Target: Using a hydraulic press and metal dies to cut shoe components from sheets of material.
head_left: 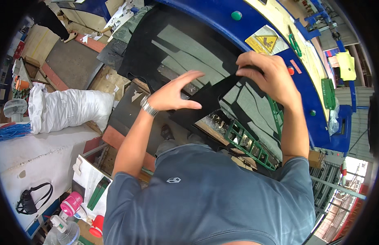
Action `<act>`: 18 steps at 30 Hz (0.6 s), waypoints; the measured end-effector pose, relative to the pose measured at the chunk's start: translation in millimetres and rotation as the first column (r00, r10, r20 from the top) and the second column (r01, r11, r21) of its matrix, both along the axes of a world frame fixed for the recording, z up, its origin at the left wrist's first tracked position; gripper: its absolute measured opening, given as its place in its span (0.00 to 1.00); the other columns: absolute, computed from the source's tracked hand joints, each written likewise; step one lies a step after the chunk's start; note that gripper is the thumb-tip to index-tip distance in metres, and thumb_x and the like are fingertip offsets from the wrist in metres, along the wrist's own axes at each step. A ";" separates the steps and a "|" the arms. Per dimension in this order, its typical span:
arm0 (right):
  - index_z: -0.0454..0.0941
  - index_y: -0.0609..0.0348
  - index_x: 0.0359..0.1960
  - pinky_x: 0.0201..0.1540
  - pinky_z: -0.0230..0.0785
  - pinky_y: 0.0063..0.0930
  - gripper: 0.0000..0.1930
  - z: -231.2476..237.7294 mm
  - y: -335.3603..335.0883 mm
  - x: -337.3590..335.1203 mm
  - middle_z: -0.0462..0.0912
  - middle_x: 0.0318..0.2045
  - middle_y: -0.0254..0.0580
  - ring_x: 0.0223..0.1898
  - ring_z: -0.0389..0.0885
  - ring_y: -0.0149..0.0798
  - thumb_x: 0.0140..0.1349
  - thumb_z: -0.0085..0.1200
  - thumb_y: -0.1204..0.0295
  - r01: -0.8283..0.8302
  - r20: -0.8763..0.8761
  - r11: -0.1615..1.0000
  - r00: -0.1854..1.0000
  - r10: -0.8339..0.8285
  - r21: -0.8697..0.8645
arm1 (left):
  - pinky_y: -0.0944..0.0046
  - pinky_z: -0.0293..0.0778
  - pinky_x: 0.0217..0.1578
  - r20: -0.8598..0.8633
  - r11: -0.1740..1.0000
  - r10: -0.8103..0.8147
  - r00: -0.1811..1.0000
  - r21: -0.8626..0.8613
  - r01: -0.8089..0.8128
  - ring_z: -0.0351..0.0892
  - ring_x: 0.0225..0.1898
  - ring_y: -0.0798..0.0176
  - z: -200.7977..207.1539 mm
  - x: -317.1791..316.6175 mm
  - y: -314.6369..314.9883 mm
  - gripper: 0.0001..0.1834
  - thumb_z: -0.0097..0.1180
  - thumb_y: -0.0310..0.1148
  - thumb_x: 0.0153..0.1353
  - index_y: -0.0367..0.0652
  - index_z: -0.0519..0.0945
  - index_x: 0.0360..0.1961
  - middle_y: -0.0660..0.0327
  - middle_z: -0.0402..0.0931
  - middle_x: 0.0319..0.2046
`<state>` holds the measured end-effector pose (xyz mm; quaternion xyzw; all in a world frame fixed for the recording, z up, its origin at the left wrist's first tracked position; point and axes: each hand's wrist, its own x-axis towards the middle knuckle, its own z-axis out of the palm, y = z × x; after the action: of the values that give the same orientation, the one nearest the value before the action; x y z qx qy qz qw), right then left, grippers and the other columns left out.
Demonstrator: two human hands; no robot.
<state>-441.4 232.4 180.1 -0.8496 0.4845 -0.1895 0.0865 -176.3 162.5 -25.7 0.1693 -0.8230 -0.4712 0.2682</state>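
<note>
My right hand (268,75) pinches the edge of a black fabric sheet (218,92) between thumb and fingers, lifting it into a fold. Spread wide, my left hand (171,94) hovers by the fold, thumb and fingers apart with nothing between them; a metal-band watch (148,107) circles that wrist. Cut-out shapes run through the dark sheet, and paler grey-green material (191,53) shows through them. Below my right forearm lies a green ladder-like metal frame (248,143), partly under the fabric.
A curved blue machine (216,25) with round buttons and a yellow warning label (266,42) borders the far side. Another green frame (328,93) rests at its right. To the left are a stuffed white sack (69,109), a fan (15,108) and a pink container (71,203). Someone's leg (53,24) shows far left.
</note>
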 end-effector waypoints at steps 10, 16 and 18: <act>0.87 0.65 0.44 0.48 0.81 0.30 0.11 158.2 27.7 9.5 0.91 0.37 0.42 0.41 0.92 0.38 0.64 0.70 0.71 -0.167 -0.347 0.890 0.938 0.011 -0.423 | 0.55 0.79 0.62 -0.351 0.729 -0.421 0.836 0.417 0.542 0.87 0.56 0.56 97.7 -53.3 36.5 0.20 0.61 0.29 0.73 0.32 0.79 0.63 0.51 0.88 0.53; 0.84 0.68 0.40 0.38 0.78 0.24 0.04 189.6 -29.3 -42.1 0.88 0.29 0.37 0.32 0.84 0.27 0.69 0.65 0.78 0.080 -0.050 0.929 0.993 -0.105 -0.361 | 0.56 0.79 0.62 -0.431 0.700 -0.299 0.851 0.507 0.503 0.86 0.57 0.58 118.5 -67.4 101.2 0.18 0.61 0.33 0.76 0.33 0.81 0.60 0.53 0.88 0.53; 0.84 0.67 0.40 0.38 0.78 0.24 0.04 189.1 -54.6 -74.6 0.88 0.30 0.37 0.32 0.84 0.27 0.70 0.64 0.78 0.020 0.020 0.931 1.000 -0.014 -0.364 | 0.60 0.78 0.61 -0.325 0.844 -0.119 0.938 0.464 0.268 0.83 0.56 0.64 119.7 -67.7 127.1 0.21 0.64 0.34 0.74 0.32 0.80 0.62 0.56 0.86 0.55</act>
<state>-516.0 177.8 369.1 -0.8451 0.4476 -0.2839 -0.0700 -244.0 289.5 94.0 0.0792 -0.6380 -0.7127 0.2807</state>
